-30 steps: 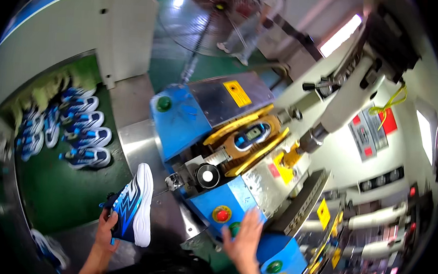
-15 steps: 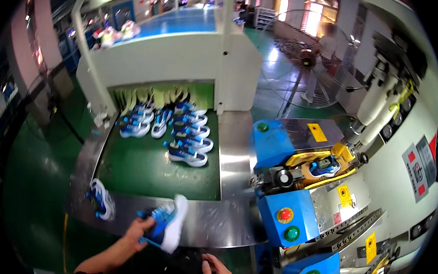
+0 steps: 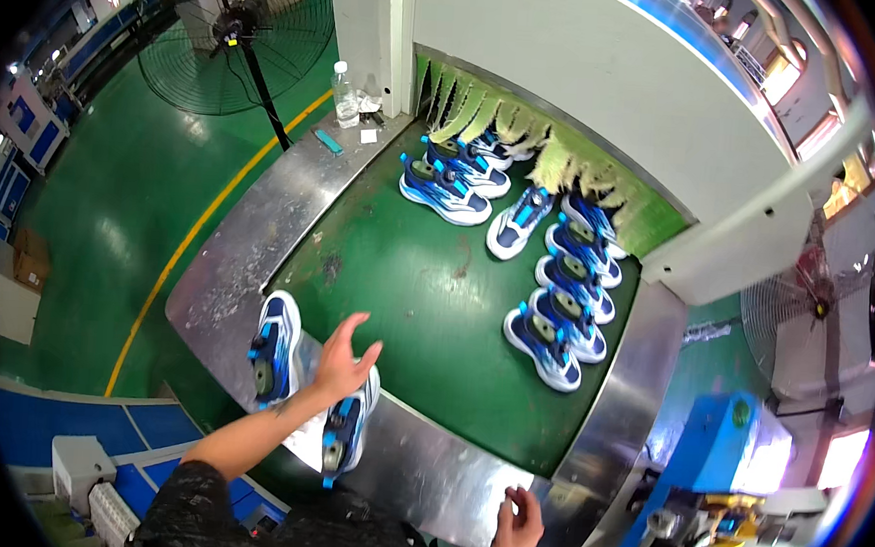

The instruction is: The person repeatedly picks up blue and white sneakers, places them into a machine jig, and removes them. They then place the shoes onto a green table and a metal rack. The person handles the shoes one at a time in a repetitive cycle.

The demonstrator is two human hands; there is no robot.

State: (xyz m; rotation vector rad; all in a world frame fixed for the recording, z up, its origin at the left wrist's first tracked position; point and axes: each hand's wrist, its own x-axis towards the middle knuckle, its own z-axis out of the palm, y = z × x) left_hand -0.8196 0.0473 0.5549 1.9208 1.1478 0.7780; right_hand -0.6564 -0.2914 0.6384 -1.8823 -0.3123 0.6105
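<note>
Fingers spread, my left hand point(image 3: 344, 360) is over the inner edge of the metal ledge and holds nothing. Just below it a blue-and-white sneaker point(image 3: 350, 431) stands on the ledge, partly covered by the hand and wrist. Left of the hand is a matching sneaker point(image 3: 278, 344), also on the ledge. My right hand point(image 3: 518, 534) is low at the right, over the front ledge, its fingers loosely bent and nothing visible in them. Beyond both hands, more sneakers point(image 3: 545, 350) stand on the green conveyor belt point(image 3: 395, 306) in a right-hand row and a group farther back.
A fringed green curtain point(image 3: 604, 173) hangs across the machine opening behind the shoes. A plastic bottle point(image 3: 345, 95) and a small teal item point(image 3: 327, 141) are on the left ledge point(image 3: 250, 227). Floor fans point(image 3: 237, 36) stand around. A blue machine point(image 3: 690, 490) is at lower right.
My left hand has let go of the sneaker it held, which now stands on the ledge beside the other one. My view has turned left and down.
</note>
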